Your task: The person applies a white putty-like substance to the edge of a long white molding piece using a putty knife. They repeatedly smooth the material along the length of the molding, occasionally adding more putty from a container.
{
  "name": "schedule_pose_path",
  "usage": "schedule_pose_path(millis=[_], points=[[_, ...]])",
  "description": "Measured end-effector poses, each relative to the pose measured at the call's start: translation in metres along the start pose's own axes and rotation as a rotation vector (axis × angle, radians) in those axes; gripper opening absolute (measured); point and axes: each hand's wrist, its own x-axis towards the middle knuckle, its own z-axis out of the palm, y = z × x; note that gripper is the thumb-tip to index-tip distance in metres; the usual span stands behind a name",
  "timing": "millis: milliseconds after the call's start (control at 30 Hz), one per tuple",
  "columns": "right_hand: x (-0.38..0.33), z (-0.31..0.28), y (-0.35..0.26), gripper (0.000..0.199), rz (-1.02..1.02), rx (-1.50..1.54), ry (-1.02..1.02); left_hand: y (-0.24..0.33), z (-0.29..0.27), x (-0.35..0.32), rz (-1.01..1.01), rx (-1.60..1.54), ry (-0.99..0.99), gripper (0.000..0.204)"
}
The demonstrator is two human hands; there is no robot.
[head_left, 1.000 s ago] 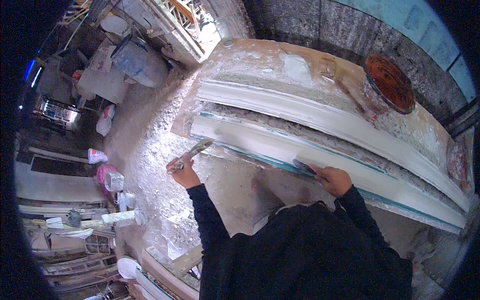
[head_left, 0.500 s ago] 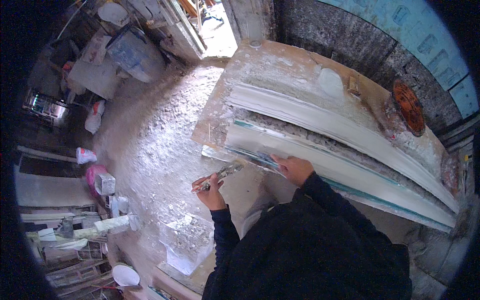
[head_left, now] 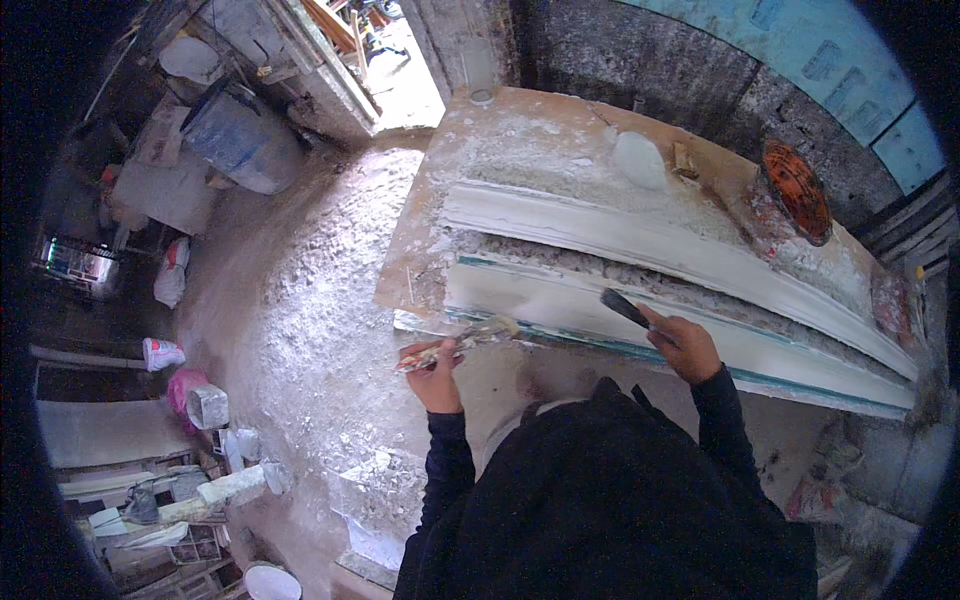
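Observation:
My left hand point(head_left: 433, 372) grips a plaster-caked brush point(head_left: 470, 338) whose bristles point at the near left end of a long white plaster moulding point(head_left: 620, 320). My right hand point(head_left: 684, 346) holds a dark-handled scraper point(head_left: 624, 307) laid on the same moulding's upper face. A second white moulding point(head_left: 640, 240) lies parallel behind it. Both rest on a dusty wooden worktable point(head_left: 440, 240). My dark sleeves and dark clothing fill the lower middle of the view.
A rusty round bowl point(head_left: 797, 190) sits at the table's far right, a white plaster lump point(head_left: 638, 160) near the back. The floor point(head_left: 300, 330) on the left is coated with plaster dust. A grey tub point(head_left: 245, 140), bags and buckets point(head_left: 205, 405) stand at left.
My view has shifted left along the table. My right hand moved from the moulding's left part toward its middle; my left hand rose so the brush now reaches the moulding's near end.

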Motion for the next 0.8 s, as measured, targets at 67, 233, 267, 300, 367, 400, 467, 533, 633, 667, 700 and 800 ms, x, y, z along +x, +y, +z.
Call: schedule_pose_path(millis=[67,233,267,300,367,400,467,533,633,667,700,800], points=[[-0.019,-0.004,0.021,0.045,0.088,0.026,0.020,-0.013,0.022,-0.013,-0.040,0.052,-0.063,0.033],[-0.043,-0.003,0.058,0.045,0.247,0.175,0.083,-0.045,0.100,-0.068,-0.163,0.250,-0.353,0.035],[-0.043,0.000,0.061,0.046,0.207,0.196,0.105,-0.053,0.109,-0.075,-0.197,0.242,-0.398,0.034],[-0.042,0.004,0.063,0.046,0.164,0.216,0.126,-0.065,0.114,-0.079,-0.230,0.233,-0.440,0.033],[-0.041,0.004,0.064,0.046,0.141,0.216,0.108,-0.087,0.116,-0.077,-0.212,0.274,-0.458,0.032],[-0.041,0.000,0.061,0.046,0.152,0.196,0.066,-0.095,0.109,-0.068,-0.157,0.323,-0.428,0.033],[-0.044,-0.002,0.071,0.046,0.139,0.167,0.028,-0.083,0.105,-0.051,-0.129,0.348,-0.329,0.034],[-0.046,0.002,0.078,0.045,0.036,0.147,0.012,-0.082,0.060,-0.015,0.111,0.427,-0.197,0.033],[-0.048,0.002,0.090,0.044,-0.047,0.079,-0.042,-0.032,0.028,0.012,0.357,0.587,0.120,0.029],[-0.047,0.006,0.092,0.044,-0.076,0.066,-0.073,-0.014,0.019,0.015,0.597,0.694,0.235,0.027],[-0.045,0.015,0.096,0.044,-0.110,0.056,-0.107,-0.004,0.001,0.019,0.639,0.698,0.303,0.027],[-0.038,0.023,0.092,0.046,-0.135,0.002,-0.168,0.019,-0.022,0.007,0.601,0.386,0.474,0.031]])
